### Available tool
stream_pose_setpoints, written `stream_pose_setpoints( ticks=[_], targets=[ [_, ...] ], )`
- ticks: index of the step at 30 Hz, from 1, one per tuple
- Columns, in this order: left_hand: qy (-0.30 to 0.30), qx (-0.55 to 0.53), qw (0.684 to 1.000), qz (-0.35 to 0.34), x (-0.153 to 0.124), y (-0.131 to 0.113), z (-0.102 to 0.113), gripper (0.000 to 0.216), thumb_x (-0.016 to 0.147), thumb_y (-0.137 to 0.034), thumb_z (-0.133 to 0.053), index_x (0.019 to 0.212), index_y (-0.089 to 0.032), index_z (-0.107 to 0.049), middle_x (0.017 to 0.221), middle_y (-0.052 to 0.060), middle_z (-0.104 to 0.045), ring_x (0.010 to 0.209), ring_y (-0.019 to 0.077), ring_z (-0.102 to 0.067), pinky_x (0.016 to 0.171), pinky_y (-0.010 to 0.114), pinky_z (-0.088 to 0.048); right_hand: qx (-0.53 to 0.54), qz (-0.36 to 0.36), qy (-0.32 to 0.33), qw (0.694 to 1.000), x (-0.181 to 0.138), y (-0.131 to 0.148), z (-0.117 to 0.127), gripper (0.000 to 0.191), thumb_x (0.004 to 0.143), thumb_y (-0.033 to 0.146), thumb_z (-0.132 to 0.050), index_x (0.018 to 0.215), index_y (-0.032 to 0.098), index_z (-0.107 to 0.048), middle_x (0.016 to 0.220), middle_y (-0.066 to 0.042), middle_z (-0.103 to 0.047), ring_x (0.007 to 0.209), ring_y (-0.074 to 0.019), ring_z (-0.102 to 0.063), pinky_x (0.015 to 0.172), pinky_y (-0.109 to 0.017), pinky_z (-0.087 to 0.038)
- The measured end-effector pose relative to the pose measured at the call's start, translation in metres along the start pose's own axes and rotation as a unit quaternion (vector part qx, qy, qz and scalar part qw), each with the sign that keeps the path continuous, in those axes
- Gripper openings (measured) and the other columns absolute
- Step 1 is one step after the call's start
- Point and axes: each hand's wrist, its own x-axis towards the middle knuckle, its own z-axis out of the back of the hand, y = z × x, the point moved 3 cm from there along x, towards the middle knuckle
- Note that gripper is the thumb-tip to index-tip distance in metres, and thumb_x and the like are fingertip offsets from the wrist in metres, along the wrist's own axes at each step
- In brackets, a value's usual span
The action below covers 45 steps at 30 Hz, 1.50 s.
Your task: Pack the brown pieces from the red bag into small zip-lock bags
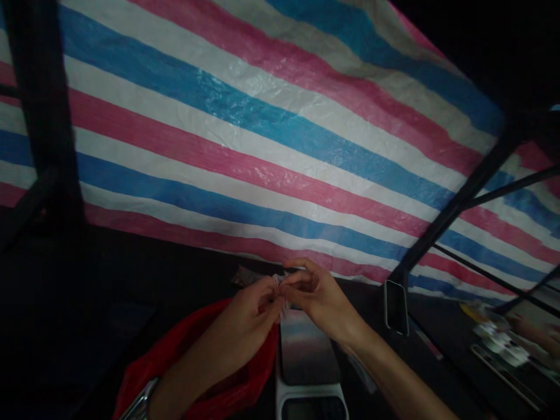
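Observation:
My left hand (251, 306) and my right hand (317, 294) meet at the bottom middle, fingertips pinched together on a small pale thing (279, 284) that is too small and dim to name. Both hands hover above a small scale (308, 364) with a shiny platform and a white body. A red plastic bag (196, 356) lies under my left forearm, which wears a metal watch band (140, 402).
A tarp (271, 134) striped blue, pink and white fills the background. Dark frame bars (455, 204) cross at the right and left. A phone (396, 306) stands right of my hands. Small pale items (499, 344) and another person's hand (542, 335) show at far right.

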Motion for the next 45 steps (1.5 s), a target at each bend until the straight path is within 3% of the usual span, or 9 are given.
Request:
stream_pose_setpoints(
  ticks=[3,7,11,16,25,32,38,42,45],
  targets=[
    [0.006,0.010,1.000,0.005,0.002,0.000,-0.004,0.017,0.100,-0.040,-0.055,0.103,-0.026,-0.066,0.108,0.004,-0.074,0.096,0.0218,-0.068,0.093,0.034,-0.051,-0.020,0.021,-0.034,0.999,-0.006,-0.006,0.001,0.050,0.072,0.033,-0.089,0.113,0.026,-0.063,0.081,0.005,-0.074,0.077,-0.0185,-0.073,0.075,-0.033,-0.058],
    [-0.025,0.069,0.997,0.024,0.000,-0.002,-0.004,0.021,0.095,-0.041,-0.056,0.082,-0.027,-0.064,0.084,0.000,-0.072,0.078,0.0209,-0.067,0.081,0.032,-0.051,-0.024,0.030,-0.055,0.998,-0.013,-0.020,0.000,0.048,0.075,0.030,-0.086,0.116,0.028,-0.061,0.080,0.006,-0.071,0.075,-0.0185,-0.071,0.074,-0.033,-0.058],
    [-0.033,0.101,0.992,0.063,-0.005,0.003,0.002,0.021,0.092,-0.043,-0.058,0.086,-0.026,-0.068,0.089,0.001,-0.076,0.087,0.0239,-0.074,0.079,0.032,-0.051,-0.034,0.053,-0.058,0.996,-0.020,-0.030,-0.005,0.041,0.084,0.035,-0.079,0.120,0.027,-0.062,0.090,0.001,-0.072,0.085,-0.0199,-0.072,0.080,-0.034,-0.057],
    [-0.108,0.028,0.992,0.061,-0.007,0.020,0.017,0.020,0.089,-0.044,-0.064,0.084,-0.026,-0.071,0.084,-0.001,-0.074,0.079,0.0198,-0.068,0.072,0.029,-0.050,-0.069,0.111,-0.027,0.991,-0.022,-0.031,-0.020,0.036,0.089,0.029,-0.071,0.125,0.028,-0.064,0.108,-0.003,-0.073,0.099,-0.0217,-0.071,0.089,-0.038,-0.056],
    [-0.158,-0.006,0.985,0.065,-0.029,0.028,0.017,0.024,0.086,-0.043,-0.066,0.072,-0.024,-0.070,0.069,-0.003,-0.069,0.068,0.0163,-0.063,0.065,0.025,-0.050,-0.178,0.115,-0.025,0.977,-0.019,-0.030,-0.033,0.046,0.086,0.011,-0.065,0.128,0.029,-0.063,0.088,0.002,-0.071,0.076,-0.0176,-0.069,0.071,-0.030,-0.052],
    [-0.198,0.054,0.977,0.062,-0.046,0.028,0.017,0.023,0.094,-0.043,-0.060,0.084,-0.025,-0.071,0.085,-0.002,-0.076,0.085,0.0175,-0.073,0.078,0.024,-0.053,-0.253,0.125,-0.007,0.959,-0.024,-0.027,-0.048,0.042,0.086,0.004,-0.056,0.122,0.025,-0.059,0.088,0.003,-0.068,0.077,-0.0151,-0.067,0.070,-0.026,-0.048],
    [-0.240,0.177,0.954,0.034,-0.047,0.019,0.024,0.025,0.092,-0.038,-0.056,0.074,-0.024,-0.066,0.067,-0.004,-0.066,0.061,0.0138,-0.061,0.058,0.022,-0.046,-0.287,0.137,-0.083,0.944,-0.017,-0.026,-0.045,0.028,0.091,0.012,-0.054,0.115,0.025,-0.059,0.091,0.001,-0.068,0.077,-0.0174,-0.066,0.070,-0.029,-0.048],
    [-0.254,0.091,0.963,0.020,-0.046,0.014,0.035,0.021,0.089,-0.040,-0.060,0.079,-0.024,-0.069,0.072,-0.003,-0.071,0.068,0.0145,-0.068,0.065,0.021,-0.054,-0.188,0.083,-0.107,0.973,-0.019,-0.032,-0.046,0.017,0.097,0.030,-0.056,0.113,0.025,-0.059,0.090,-0.001,-0.069,0.079,-0.0197,-0.068,0.072,-0.031,-0.051],
    [-0.264,0.046,0.963,0.011,-0.047,0.009,0.044,0.021,0.085,-0.039,-0.062,0.071,-0.024,-0.065,0.066,-0.004,-0.071,0.062,0.0134,-0.068,0.059,0.020,-0.055,-0.084,-0.012,-0.100,0.991,-0.024,-0.043,-0.054,0.032,0.099,0.047,-0.056,0.120,0.024,-0.058,0.089,-0.002,-0.069,0.071,-0.0192,-0.067,0.062,-0.030,-0.051]
  ],
)
